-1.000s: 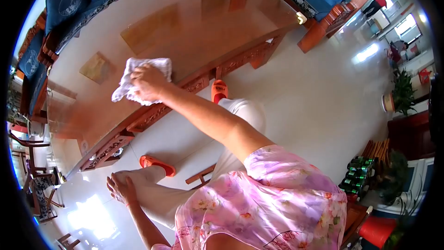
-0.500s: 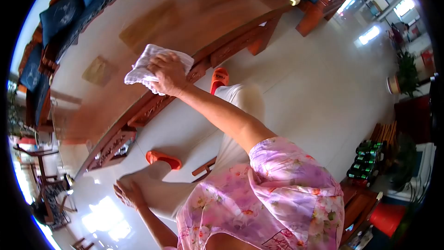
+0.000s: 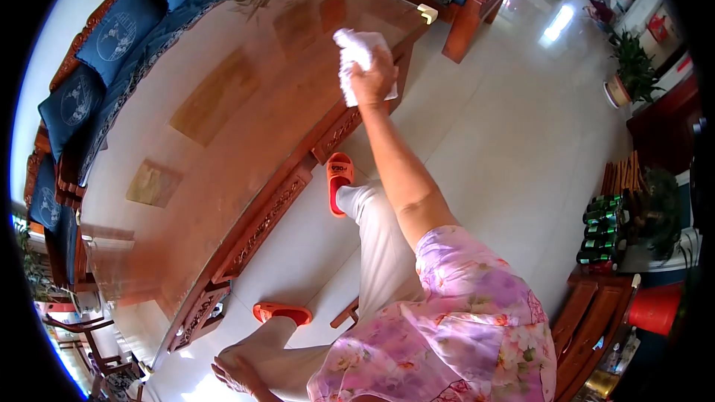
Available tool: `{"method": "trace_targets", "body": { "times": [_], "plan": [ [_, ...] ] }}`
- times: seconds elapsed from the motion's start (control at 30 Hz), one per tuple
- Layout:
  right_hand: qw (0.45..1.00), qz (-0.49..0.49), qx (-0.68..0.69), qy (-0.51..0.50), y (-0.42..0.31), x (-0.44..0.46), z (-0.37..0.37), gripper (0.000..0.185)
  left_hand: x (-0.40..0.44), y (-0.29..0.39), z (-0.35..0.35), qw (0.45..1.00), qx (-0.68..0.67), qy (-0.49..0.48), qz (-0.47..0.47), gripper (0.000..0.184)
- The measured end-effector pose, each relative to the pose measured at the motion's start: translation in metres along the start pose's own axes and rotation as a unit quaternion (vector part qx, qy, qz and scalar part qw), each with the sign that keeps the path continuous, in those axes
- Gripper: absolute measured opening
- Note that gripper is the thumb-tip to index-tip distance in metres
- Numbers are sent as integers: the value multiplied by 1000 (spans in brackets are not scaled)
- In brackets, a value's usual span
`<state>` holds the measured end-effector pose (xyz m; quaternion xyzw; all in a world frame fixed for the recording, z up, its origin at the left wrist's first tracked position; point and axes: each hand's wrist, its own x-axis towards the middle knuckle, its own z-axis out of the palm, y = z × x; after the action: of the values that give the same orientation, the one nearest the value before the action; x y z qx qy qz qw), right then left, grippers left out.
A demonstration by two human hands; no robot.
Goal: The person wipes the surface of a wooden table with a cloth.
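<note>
My right hand (image 3: 375, 80) is closed on a white cloth (image 3: 359, 46), bunched under and around the fingers. Hand and cloth are at the near edge of a long wooden table (image 3: 216, 201) with a glossy top, close to its far right corner. Part of the cloth hangs by the edge. Low in view, my left hand (image 3: 234, 374) lies on my bent knee with its fingers spread and nothing in them.
Wooden sofas with blue cushions (image 3: 119, 30) stand beyond the table. A pale corner guard (image 3: 427, 14) caps its corner. My orange slippers (image 3: 340, 179) are on the tiled floor. To the right are a potted plant (image 3: 633, 67), green bottles (image 3: 602, 229) and a red bucket (image 3: 655, 310).
My right hand has carried the cloth along the table's near edge toward the far right corner. My left hand stays on the knee while the view has shifted.
</note>
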<state>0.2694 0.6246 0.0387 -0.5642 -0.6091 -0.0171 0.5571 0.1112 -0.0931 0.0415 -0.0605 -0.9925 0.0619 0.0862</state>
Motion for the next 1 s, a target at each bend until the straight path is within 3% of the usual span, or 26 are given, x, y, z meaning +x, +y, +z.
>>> {"method": "trace_targets", "body": {
  "times": [0.1,0.17,0.23,0.27,0.43,0.5,0.57,0.7,0.87,1.0],
  "plan": [
    [979,160,111,68,50,39,35,60,4,-6,7,1000,5,2,16,65],
    [918,308,251,-7,25,76,-6,54,6,1,3,1000,12,-13,21,65],
    [951,304,53,-11,76,100,41,64,7,-1,3,999,15,-17,30,65],
    [921,374,99,-44,88,117,46,67,9,-6,9,999,14,-15,36,64],
    [829,419,331,-166,119,132,73,66,9,-12,10,999,-6,-13,42,66],
    [881,363,281,-118,116,118,73,67,7,-7,2,999,8,-30,22,65],
    [932,298,195,-70,64,81,43,69,8,4,-7,999,10,-36,5,63],
    [966,218,119,-67,-18,8,-4,74,10,0,-3,1000,-4,-20,20,63],
    [971,187,102,-110,-102,-96,-32,88,8,1,-6,999,18,-27,14,64],
    [973,144,150,-102,-153,-166,-53,79,1,-5,-3,999,4,-34,-9,62]
  ]
}}
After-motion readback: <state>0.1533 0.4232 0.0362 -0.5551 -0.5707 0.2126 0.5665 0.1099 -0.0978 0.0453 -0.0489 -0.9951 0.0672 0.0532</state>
